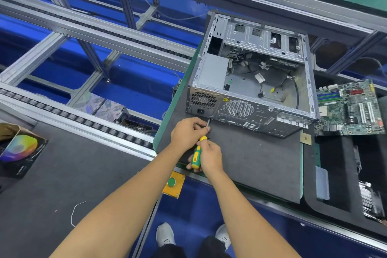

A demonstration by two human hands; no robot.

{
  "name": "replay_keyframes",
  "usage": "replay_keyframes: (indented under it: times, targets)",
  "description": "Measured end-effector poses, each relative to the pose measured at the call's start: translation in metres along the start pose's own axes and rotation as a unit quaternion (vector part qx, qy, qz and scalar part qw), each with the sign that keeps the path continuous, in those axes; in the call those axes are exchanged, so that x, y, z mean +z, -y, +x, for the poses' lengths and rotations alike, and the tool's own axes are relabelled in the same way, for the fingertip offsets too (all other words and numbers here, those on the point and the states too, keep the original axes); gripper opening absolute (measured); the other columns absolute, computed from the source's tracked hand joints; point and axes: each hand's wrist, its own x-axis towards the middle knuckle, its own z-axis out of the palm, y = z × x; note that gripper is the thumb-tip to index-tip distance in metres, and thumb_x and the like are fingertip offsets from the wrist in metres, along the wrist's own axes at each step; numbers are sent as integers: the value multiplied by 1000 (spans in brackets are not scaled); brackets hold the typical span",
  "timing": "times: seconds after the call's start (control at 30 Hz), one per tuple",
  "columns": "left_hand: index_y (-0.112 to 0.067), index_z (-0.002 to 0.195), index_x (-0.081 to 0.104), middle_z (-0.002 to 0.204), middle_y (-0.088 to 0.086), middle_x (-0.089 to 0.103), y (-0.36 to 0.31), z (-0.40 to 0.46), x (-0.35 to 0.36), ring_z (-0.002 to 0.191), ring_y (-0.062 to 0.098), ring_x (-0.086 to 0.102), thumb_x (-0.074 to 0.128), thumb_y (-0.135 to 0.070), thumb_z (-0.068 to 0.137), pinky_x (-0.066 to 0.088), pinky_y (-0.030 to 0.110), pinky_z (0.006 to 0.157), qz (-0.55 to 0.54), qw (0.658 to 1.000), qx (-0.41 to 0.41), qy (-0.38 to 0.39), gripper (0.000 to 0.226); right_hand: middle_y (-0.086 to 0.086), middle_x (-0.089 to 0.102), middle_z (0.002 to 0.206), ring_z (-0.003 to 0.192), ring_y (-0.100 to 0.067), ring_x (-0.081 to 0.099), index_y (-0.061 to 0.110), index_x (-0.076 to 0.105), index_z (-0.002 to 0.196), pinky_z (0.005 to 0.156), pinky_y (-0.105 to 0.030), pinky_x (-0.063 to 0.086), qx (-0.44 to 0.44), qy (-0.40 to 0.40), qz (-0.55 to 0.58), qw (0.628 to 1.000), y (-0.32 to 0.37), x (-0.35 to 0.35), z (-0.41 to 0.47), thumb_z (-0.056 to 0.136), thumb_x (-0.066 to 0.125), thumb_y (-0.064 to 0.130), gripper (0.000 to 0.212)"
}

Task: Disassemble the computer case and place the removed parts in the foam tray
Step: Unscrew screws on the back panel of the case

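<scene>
Yellow-and-green, the screwdriver (196, 156) has its handle gripped in the right hand (210, 158), while the left hand (188, 132) pinches the shaft near the tip, at the computer case's (251, 73) rear panel. That case lies open on the grey mat (261, 163), near its far edge. Probably a power-supply screw is being undone; next, seat the tip squarely and turn. A motherboard (347, 109) already rests in the foam tray (335, 174) beside the mat's right edge.

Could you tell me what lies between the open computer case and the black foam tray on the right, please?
In the head view, the removed motherboard lies between them, beside the computer case and resting on the foam tray edge.
</scene>
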Motion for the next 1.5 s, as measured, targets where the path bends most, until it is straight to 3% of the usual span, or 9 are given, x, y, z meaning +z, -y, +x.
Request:
replay_keyframes:
  times: [0.57,0.7,0.8,0.97,1.1,1.23,1.33,1.43,1.5]
  targets:
    - [-36,98,76,73,-18,73,0,3,1,81,3,70,72,-50,87,60,40,80,-26,999,-29,16,18,-26,72,80,56,-37,71,10,61,101,39,-26,47,-7,-15,-12,1000,6,0,-4,104,45,34,28]
    - [-28,98,76,74,-11,77,0,9,1,83,7,74,74,-39,89,59,43,88,-102,991,-63,59,14,-21,71,96,79,-42,72,17,61,92,63,-48,56,-27,-44,-77,996,7,5,-8,97,44,41,30]
    - [-19,97,76,76,1,78,0,10,-1,77,12,74,75,-23,92,60,44,90,-174,978,-85,74,7,-15,71,96,83,-37,71,18,61,91,68,-47,59,-36,-50,-89,994,5,10,-14,90,47,40,26]
    - [2,109,70,82,16,72,-5,9,-6,62,13,66,63,-5,100,59,23,65,-254,954,-117,109,14,-10,71,94,88,-31,70,16,57,89,78,-54,59,-39,-85,-83,992,2,15,-13,97,58,36,21]
    - [3,112,68,85,16,71,-9,10,-4,61,11,66,62,-8,101,56,20,61,-259,950,-122,122,17,3,60,74,68,-18,57,21,43,75,57,-35,41,-58,-181,-148,971,5,15,-14,89,66,38,32]
    - [-9,98,75,76,6,78,-10,12,2,68,12,75,91,-25,77,59,26,71,-174,972,-127,95,31,5,59,71,63,-10,52,21,39,75,52,-31,29,-46,-218,-186,957,4,19,-18,90,64,42,36]
    - [-8,95,70,72,6,77,-17,15,5,64,13,76,92,-21,76,62,27,70,-147,978,-132,64,32,5,61,76,65,-16,58,24,43,79,52,-32,38,-38,-185,-194,963,8,16,-19,95,58,42,28]
    - [-2,95,63,73,12,74,-23,16,4,59,19,74,82,-7,85,59,28,53,-227,954,-180,75,22,-7,75,78,57,-19,71,18,57,100,44,-26,51,30,-32,11,999,12,13,-25,101,46,39,24]
    - [-1,92,62,69,14,71,-24,14,2,55,17,71,69,-3,95,57,28,49,-271,937,-195,107,9,-10,78,81,62,-29,75,16,57,112,51,-30,56,93,60,79,991,11,15,-31,103,38,41,33]
